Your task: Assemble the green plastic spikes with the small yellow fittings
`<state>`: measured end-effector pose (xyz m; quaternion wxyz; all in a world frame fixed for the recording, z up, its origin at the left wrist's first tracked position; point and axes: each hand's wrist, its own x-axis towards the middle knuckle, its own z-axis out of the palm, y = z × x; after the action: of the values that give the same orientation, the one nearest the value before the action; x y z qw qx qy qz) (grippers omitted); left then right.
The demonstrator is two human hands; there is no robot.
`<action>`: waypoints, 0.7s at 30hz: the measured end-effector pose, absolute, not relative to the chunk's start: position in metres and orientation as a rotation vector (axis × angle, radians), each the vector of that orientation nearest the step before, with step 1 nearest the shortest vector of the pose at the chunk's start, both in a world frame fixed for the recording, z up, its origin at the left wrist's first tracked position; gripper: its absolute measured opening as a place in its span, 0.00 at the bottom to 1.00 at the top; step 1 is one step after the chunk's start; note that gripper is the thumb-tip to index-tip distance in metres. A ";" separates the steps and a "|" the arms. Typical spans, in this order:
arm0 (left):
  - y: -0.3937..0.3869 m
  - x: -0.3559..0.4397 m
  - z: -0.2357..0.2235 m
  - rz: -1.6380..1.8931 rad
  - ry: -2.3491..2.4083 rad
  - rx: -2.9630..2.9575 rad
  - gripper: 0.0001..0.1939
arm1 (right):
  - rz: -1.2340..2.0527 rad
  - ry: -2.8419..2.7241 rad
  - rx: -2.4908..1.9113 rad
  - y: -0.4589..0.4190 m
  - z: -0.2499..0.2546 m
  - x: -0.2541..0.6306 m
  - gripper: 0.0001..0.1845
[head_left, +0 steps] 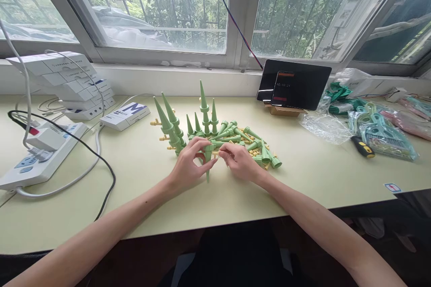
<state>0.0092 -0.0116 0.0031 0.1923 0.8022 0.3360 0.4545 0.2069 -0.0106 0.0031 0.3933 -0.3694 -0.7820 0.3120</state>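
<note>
My left hand is closed around a green plastic spike, whose tip points down toward the table. Between the fingertips of my right hand is a small yellow valve piece, held against the side of the spike. Just beyond my hands, several green spikes stand stacked point-up, some with yellow valves sticking out sideways. More stacked spikes rise behind my left hand. A loose pile of green spikes with yellow pieces among them lies behind and to the right of my right hand.
Left are a power strip, cables, stacked white boxes and a single white box. A black tablet with a phone before it leans at the back. Right lie a black-and-yellow tool and plastic bags.
</note>
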 end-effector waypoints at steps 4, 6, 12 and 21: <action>-0.012 0.010 0.003 1.283 0.930 2.271 0.15 | 0.761 -2.008 -0.943 -0.010 0.002 0.207 0.13; -0.012 0.010 0.004 1.284 0.927 2.278 0.15 | 0.752 -2.008 -0.944 -0.009 0.001 0.207 0.14; -0.013 0.010 0.003 1.291 0.945 2.274 0.14 | 0.809 -1.948 -0.964 -0.010 0.002 0.207 0.18; -0.012 0.009 0.002 1.325 0.987 2.246 0.13 | 0.836 -1.930 -0.928 -0.010 0.003 0.207 0.09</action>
<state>0.0095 -0.0118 0.0020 0.1755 0.7930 0.3486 0.4678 0.2067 -0.0102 0.0030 0.4088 -0.3685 -0.7661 0.3320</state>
